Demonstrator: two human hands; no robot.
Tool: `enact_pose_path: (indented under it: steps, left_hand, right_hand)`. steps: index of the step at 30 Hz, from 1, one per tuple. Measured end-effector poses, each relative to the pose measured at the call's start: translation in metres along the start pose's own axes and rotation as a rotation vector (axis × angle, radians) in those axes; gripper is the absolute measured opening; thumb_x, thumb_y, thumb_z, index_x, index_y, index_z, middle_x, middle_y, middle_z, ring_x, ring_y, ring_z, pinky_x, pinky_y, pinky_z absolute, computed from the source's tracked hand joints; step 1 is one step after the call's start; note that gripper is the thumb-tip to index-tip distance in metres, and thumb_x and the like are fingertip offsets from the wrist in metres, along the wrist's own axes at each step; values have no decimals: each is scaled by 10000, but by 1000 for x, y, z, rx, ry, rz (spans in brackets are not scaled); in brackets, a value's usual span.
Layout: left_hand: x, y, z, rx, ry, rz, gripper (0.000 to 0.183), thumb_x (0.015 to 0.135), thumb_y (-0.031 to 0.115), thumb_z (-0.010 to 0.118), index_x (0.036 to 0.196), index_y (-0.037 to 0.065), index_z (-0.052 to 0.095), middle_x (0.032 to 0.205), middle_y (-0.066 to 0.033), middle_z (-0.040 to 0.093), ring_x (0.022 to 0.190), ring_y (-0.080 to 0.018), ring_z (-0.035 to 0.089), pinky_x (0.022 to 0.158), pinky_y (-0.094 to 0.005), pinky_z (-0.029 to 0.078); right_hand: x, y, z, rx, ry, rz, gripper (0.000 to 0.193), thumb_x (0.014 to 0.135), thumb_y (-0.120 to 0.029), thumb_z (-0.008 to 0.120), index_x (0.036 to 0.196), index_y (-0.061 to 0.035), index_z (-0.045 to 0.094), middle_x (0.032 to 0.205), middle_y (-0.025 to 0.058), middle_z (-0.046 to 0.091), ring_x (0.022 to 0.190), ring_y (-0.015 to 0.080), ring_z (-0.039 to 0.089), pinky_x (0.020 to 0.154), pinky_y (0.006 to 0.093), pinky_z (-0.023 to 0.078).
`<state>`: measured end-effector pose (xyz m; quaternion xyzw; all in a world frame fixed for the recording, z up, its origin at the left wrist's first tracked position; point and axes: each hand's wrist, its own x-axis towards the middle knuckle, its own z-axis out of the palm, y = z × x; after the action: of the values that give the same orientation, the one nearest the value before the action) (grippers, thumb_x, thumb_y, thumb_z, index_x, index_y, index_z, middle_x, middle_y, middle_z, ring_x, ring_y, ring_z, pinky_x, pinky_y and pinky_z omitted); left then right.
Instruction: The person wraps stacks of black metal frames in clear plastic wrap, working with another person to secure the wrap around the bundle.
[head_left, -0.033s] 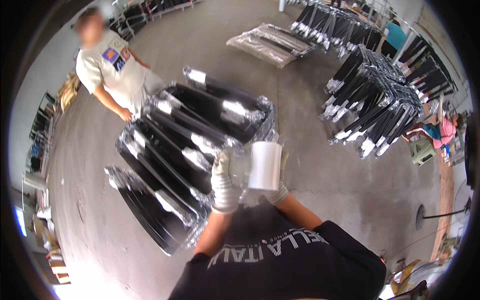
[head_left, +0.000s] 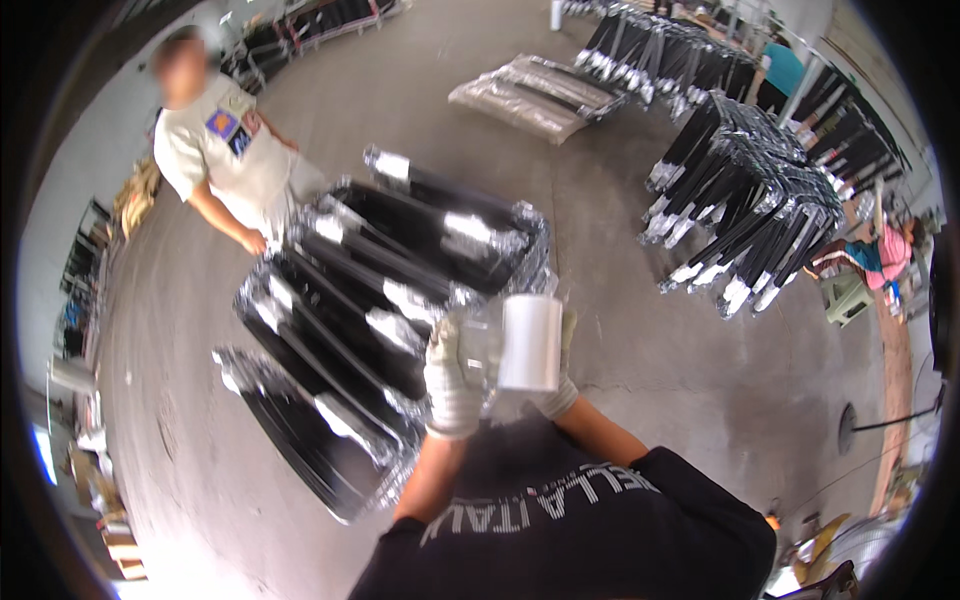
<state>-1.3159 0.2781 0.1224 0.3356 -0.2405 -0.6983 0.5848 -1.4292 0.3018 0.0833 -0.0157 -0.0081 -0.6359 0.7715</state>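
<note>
My right hand [head_left: 562, 392], in a pale knit glove, holds a white, shiny roll of stretch film [head_left: 530, 343]. The roll stands nearly upright and hides most of those fingers. To its left, my left hand [head_left: 452, 385], gloved too, has curled fingers against a clear strip of film [head_left: 482, 345] that spans to the roll. Just beyond both hands lies a row of black, film-wrapped bundles of long parts [head_left: 350, 315] with bright wrapped bands. Another person [head_left: 225, 150] stands at the far left of the bundles, a hand near their edge.
More wrapped black bundles [head_left: 745, 190] stand at the right. A flat wrapped pack [head_left: 525, 95] lies on the concrete floor [head_left: 620, 240] farther back. One person [head_left: 885, 255] is by a green stool [head_left: 845, 300] at the right edge; another [head_left: 780, 75] is behind the bundles. A stand base [head_left: 848, 428] is near right.
The whole view has shifted slightly, with most things a little lower in the picture. Both hands keep the same hold on the roll and film.
</note>
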Motion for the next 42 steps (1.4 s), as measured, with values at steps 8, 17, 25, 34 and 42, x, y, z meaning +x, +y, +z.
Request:
enact_pose_path:
  steps: [8,17,25,34,42]
  left_hand:
    - [0,-20,-22,56,80,-126,241,895,233,480,666,163,455,475,105,317,349,-13,216,316,-170,171]
    - [-2,-55,-51,299,-297,-248,248,840,237,545,986,37,553,916,-58,608,809,-150,594,706,-278,497]
    - [-32,-63,-25,204,-381,-488,178,809,209,609,907,77,539,799,-37,575,649,-107,544,534,-212,467]
    - [-29,-114,-57,546,-481,-726,110,775,177,645,778,102,564,628,53,519,472,-20,431,398,-156,327]
    - [-9,-118,-19,722,-719,-447,177,849,237,538,859,64,574,491,-4,504,355,-75,405,343,-194,323]
  right_hand:
    - [12,-11,-39,56,-144,226,934,636,-733,500,1233,-21,404,1093,185,536,972,333,552,835,466,468]
    - [-54,8,-25,64,230,-64,659,689,-519,646,1127,-47,506,1054,131,574,969,231,553,879,412,443]
    - [-105,19,-24,272,-39,-262,754,715,-580,578,1216,-37,424,1118,172,529,1034,317,505,891,482,413]
    - [-185,5,-25,373,167,-731,683,685,-617,573,1124,-97,518,1025,154,567,908,337,554,780,522,445]
    - [-249,-31,-21,329,168,-946,654,685,-591,595,1079,-72,547,990,141,586,879,320,568,769,468,480]
